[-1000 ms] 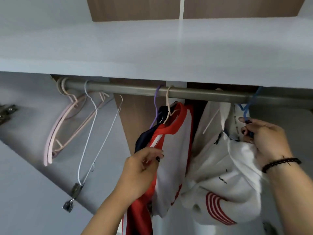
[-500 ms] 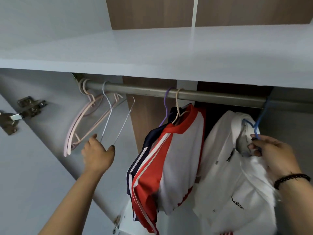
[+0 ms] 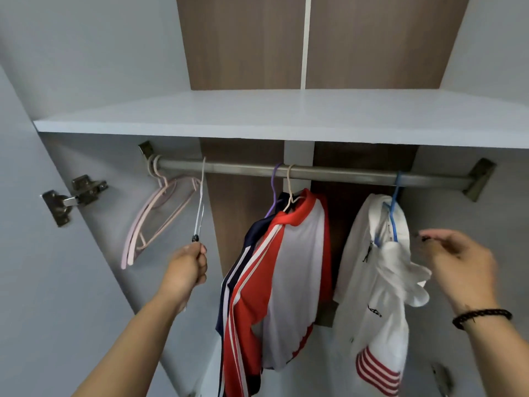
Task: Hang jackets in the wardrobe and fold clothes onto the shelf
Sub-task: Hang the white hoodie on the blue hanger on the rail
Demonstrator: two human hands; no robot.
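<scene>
A metal rail [image 3: 315, 171] runs across the wardrobe under a white shelf [image 3: 286, 118]. My left hand [image 3: 187, 269] grips the lower end of a white wire hanger [image 3: 199, 202] whose hook sits on the rail. A red, white and navy jacket [image 3: 289, 267] hangs mid-rail on a beige hanger beside a purple one. To the right a white jacket [image 3: 375, 282] with red cuff stripes hangs bunched on a blue hanger [image 3: 394, 213]. My right hand [image 3: 461, 267], blurred, hovers just right of it with loose fingers, holding nothing.
Pink plastic hangers [image 3: 154, 216] hang at the rail's left end. A door hinge [image 3: 74, 196] is fixed on the left wall. Brown back panels show behind the rail and above the shelf. A rail bracket [image 3: 481, 179] sits at the right.
My left hand went from the red jacket to the white wire hanger and now grips it. My right hand let go of the blue hanger and drew away to the right.
</scene>
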